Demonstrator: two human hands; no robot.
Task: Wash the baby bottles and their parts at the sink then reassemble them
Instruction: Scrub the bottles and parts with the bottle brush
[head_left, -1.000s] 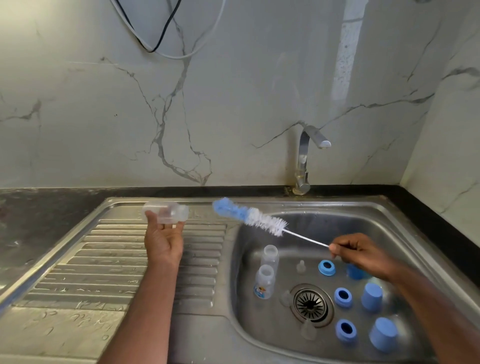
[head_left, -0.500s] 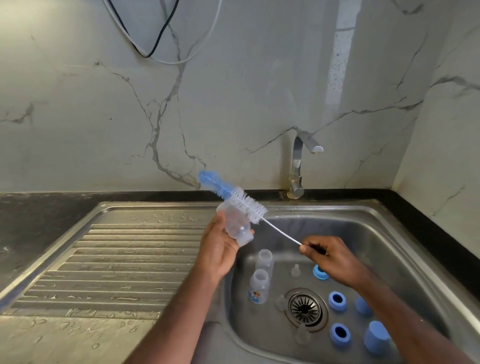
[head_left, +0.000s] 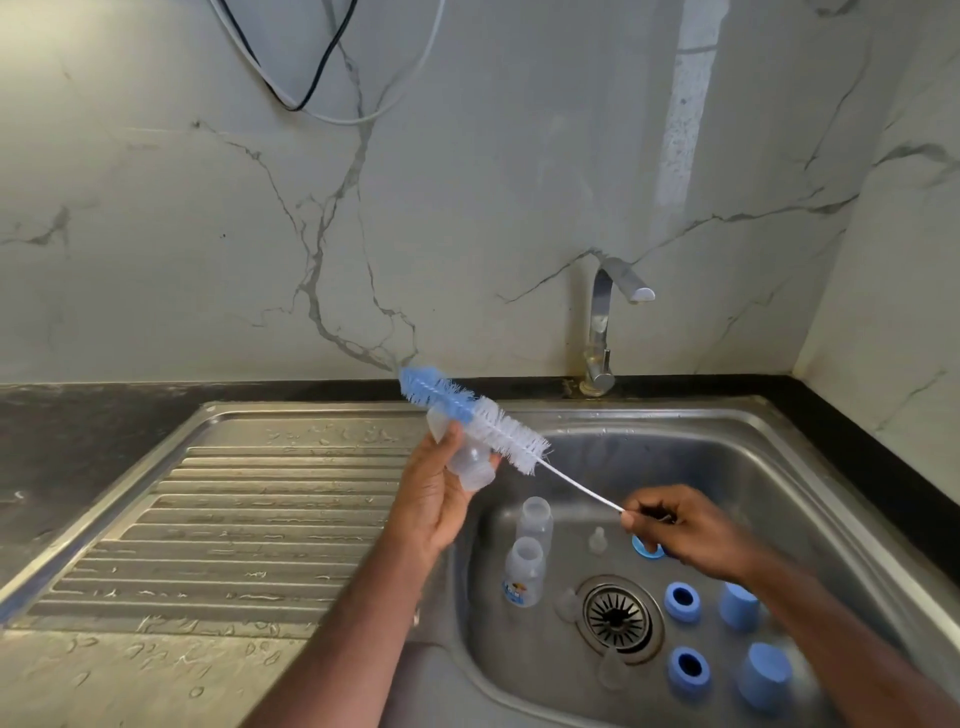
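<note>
Clear plastic is what the left hand (head_left: 434, 499) has hold of: a small baby bottle (head_left: 462, 452), gripped round its body and tilted over the left rim of the sink (head_left: 769, 467), its open neck pointing down and to the right. The right hand (head_left: 685, 530) pinches the thin wire handle of a bottle brush (head_left: 478, 415) at its far end, and the blue-and-white bristles lie across the top of the held bottle, outside it rather than in the neck. From where I stand that bottle looks light and stiff but thin-walled, and with water beading on the drainboard (head_left: 234, 519) I'd judge it slippery, so a wrap round the waist as now seems the safest hold. The brush wire looks springy; held so far back the head may wander, and a pinch nearer the bristles would steer it better. Down in the basin two more bottles (head_left: 525, 569) stand upright just left of the drain (head_left: 618, 616), with clear teats, blue collar rings (head_left: 681, 601) and blue caps (head_left: 763, 675) scattered right of it. The nearer bottle carries a small coloured label (head_left: 515, 592), too small to read. No water shows at the tap (head_left: 602, 332).
</note>
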